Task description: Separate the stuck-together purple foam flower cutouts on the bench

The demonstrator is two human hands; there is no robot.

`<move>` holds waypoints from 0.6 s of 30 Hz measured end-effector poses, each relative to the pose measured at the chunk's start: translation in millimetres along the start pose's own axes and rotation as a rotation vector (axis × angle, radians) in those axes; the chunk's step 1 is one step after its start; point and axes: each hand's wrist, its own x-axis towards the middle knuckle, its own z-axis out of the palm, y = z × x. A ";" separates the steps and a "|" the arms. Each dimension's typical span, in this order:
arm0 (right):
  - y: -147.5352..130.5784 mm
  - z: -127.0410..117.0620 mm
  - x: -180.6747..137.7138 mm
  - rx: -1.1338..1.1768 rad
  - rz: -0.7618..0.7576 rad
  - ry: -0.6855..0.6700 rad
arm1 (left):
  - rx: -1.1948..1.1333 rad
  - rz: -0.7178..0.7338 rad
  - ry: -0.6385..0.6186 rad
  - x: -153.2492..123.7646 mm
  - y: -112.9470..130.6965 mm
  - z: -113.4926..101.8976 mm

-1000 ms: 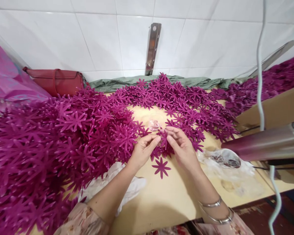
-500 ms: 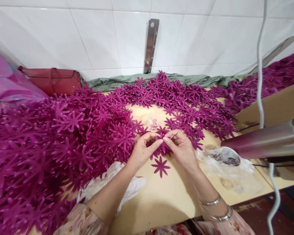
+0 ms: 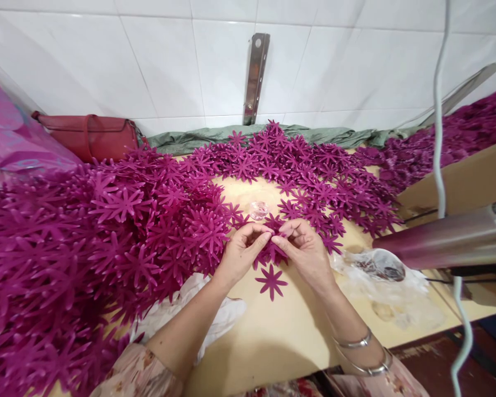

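My left hand (image 3: pixel 243 252) and my right hand (image 3: pixel 308 253) meet over the table, thumbs and fingertips pinched together. Between them is a magenta flower-shaped piece (image 3: pixel 275 252) with narrow petals; the fingers cover much of it. Other such pieces lie close behind and under it, and I cannot make out where each ends. Just below my hands, a single magenta flower piece (image 3: pixel 271 282) lies flat on the table (image 3: pixel 264 331). A small clear plastic dish (image 3: pixel 259 209) stands just beyond my fingertips.
A large heap of magenta flower pieces (image 3: pixel 140 231) covers the left, and another heap (image 3: pixel 314 171) curves behind. White crumpled cloth (image 3: pixel 190 314) lies by my left forearm. At right are a plastic bag (image 3: pixel 388 275), a metal cylinder (image 3: pixel 442 237) and a cable (image 3: pixel 438 110). A red bag (image 3: pixel 86 135) sits by the wall.
My thumbs have shifted slightly to the left, and the right thumb now sits closer against the left fingertips. The heaps and the single flower piece stay where they were.
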 end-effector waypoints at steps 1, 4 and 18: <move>0.1 -0.6 0.3 -0.011 -0.003 0.006 | 0.001 0.003 0.001 0.1 -0.6 -0.4; 1.4 -3.3 2.3 -0.078 -0.056 0.014 | -0.006 0.011 0.001 0.3 -0.9 -0.7; -4.1 -4.0 0.0 -0.388 -0.427 -0.070 | -0.121 -0.115 0.007 0.4 3.8 -0.1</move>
